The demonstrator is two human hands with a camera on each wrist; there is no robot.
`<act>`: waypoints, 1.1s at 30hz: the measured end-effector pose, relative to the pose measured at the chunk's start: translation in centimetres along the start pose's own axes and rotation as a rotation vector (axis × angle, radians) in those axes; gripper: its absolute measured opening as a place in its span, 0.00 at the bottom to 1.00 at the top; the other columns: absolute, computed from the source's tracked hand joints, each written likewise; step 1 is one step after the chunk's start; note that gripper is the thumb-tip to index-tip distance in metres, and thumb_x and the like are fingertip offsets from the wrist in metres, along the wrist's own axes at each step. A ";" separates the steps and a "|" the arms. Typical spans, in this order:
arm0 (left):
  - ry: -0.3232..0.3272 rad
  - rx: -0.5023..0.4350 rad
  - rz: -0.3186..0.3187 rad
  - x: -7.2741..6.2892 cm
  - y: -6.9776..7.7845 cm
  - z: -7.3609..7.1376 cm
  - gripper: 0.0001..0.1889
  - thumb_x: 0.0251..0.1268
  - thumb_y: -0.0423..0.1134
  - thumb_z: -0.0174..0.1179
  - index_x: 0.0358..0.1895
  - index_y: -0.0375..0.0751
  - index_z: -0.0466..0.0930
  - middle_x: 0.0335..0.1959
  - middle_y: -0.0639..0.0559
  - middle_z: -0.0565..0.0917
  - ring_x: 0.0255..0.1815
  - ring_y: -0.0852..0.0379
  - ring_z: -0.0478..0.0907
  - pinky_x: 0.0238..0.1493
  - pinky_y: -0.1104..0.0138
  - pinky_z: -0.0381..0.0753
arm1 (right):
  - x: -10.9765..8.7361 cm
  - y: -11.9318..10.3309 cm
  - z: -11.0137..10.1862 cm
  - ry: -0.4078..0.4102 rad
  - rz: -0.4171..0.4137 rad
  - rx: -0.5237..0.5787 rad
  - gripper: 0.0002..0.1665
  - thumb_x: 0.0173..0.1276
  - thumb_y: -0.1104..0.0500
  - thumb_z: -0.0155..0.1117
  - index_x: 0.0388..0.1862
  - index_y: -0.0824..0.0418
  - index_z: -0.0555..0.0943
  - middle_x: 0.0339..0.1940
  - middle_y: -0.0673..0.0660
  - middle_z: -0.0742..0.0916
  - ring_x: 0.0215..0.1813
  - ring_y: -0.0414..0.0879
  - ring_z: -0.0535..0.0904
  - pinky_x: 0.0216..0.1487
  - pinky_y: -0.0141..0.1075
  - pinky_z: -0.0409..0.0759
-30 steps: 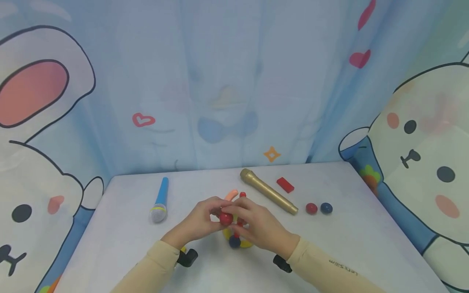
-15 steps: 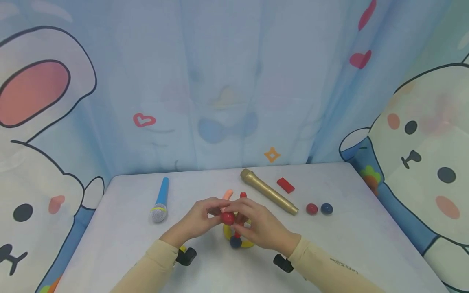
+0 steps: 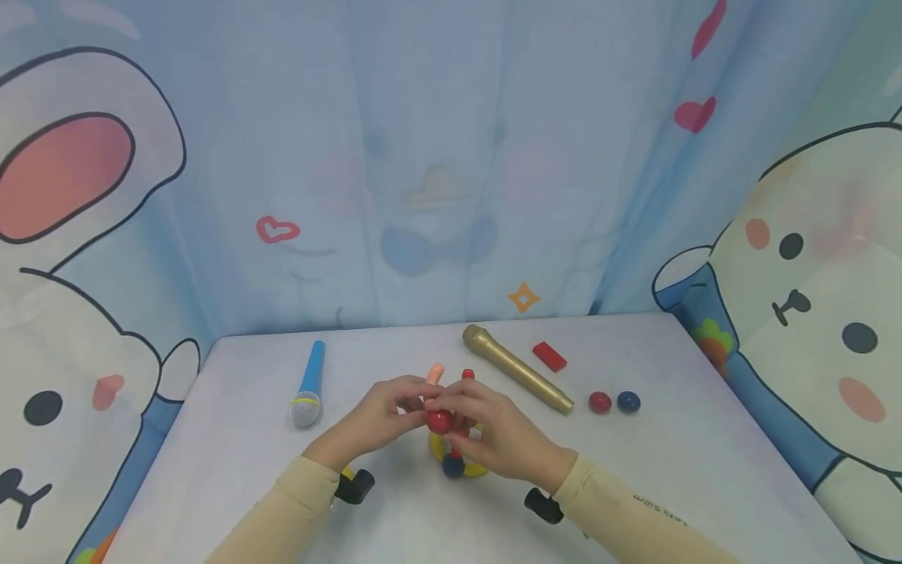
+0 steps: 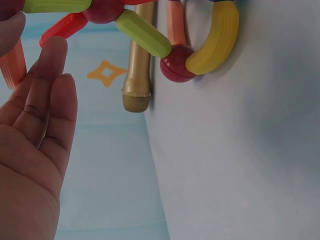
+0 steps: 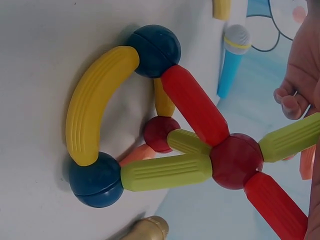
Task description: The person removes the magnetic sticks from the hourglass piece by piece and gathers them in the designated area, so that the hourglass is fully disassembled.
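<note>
A frame of toy building sticks and balls stands on the table, with a curved yellow stick (image 5: 85,107) and blue balls (image 5: 96,180) at its base. Green and red sticks (image 5: 195,102) rise from it to a red middle ball (image 5: 237,161). Over the frame, my left hand (image 3: 377,415) holds an upper red ball (image 3: 439,422) in its fingertips. An orange stick (image 3: 435,374) sticks up beside those fingers. My right hand (image 3: 507,435) grips the frame from the right, its index finger reaching the upper ball. The fingers hide much of their contact.
A blue toy microphone (image 3: 308,388) lies at left, a gold one (image 3: 517,368) behind the frame. To the right are a red block (image 3: 549,356), a loose red ball (image 3: 600,403) and a blue ball (image 3: 628,402). A yellow piece (image 5: 221,9) lies near my left wrist.
The orange stick has swung left and more upright. Both hands and the upper red ball have shifted only slightly; the frame stays in place.
</note>
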State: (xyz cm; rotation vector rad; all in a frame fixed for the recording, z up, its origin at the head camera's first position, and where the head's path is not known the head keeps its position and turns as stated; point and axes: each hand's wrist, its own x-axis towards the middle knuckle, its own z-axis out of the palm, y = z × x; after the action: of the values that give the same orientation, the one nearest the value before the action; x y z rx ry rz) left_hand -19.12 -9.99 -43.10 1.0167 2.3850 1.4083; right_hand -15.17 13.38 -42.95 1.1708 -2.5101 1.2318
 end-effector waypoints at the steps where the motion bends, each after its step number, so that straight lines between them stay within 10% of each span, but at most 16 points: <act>1: 0.000 -0.004 0.000 0.0 0.0 0.0 0.21 0.65 0.30 0.67 0.60 0.48 0.82 0.51 0.58 0.82 0.45 0.57 0.80 0.49 0.61 0.82 | 0.0 0.0 0.0 0.002 -0.002 0.002 0.31 0.59 0.67 0.75 0.61 0.54 0.79 0.55 0.47 0.79 0.39 0.37 0.79 0.39 0.34 0.84; 33: 0.031 0.018 -0.073 -0.4 -0.5 -0.2 0.19 0.65 0.32 0.67 0.57 0.54 0.83 0.46 0.62 0.81 0.46 0.60 0.80 0.50 0.59 0.81 | 0.0 -0.1 -0.2 0.018 0.047 -0.012 0.33 0.58 0.67 0.77 0.61 0.54 0.76 0.52 0.41 0.83 0.44 0.36 0.81 0.45 0.31 0.83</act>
State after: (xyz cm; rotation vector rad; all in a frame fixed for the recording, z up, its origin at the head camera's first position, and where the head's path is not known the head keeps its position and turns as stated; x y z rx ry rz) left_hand -19.17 -10.54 -43.49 0.9086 2.4346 1.3901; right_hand -15.13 13.49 -42.79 1.0999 -2.5422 1.2306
